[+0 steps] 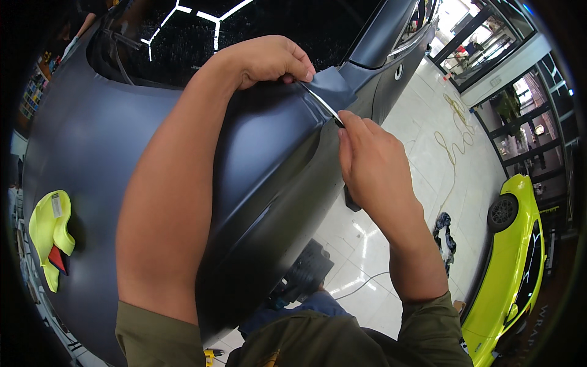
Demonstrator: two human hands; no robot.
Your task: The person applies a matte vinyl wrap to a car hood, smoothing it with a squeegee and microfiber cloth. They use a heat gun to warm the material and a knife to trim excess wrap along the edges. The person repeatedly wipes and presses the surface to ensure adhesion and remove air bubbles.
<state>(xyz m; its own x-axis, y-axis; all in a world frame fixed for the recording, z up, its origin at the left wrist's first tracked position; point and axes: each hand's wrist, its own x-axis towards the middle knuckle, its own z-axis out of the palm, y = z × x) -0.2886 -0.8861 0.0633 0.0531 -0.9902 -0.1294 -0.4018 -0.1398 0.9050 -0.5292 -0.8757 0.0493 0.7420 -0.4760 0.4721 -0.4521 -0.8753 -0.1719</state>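
Note:
Matte blue-grey film (333, 85) lies over the corner of the car between the dark window and the fender, with a loose flap standing up there. My left hand (272, 60) reaches across the panel and pinches the flap's edge by the glass. A thin, slightly curved silvery strip (320, 101) runs between my two hands; its kind is unclear. My right hand (372, 153) is closed around the strip's near end, where a small dark part shows at the fingertips. The matte car panel (165, 116) spreads out beneath my left forearm.
A folded lime-yellow item (50, 229) with a red and dark piece rests on the panel at left. At right stand a lime-yellow car (516, 257) and a dark heap (445, 238). A pale hose (454, 137) lies on the tiles. Another person's arm (84, 25) shows far left.

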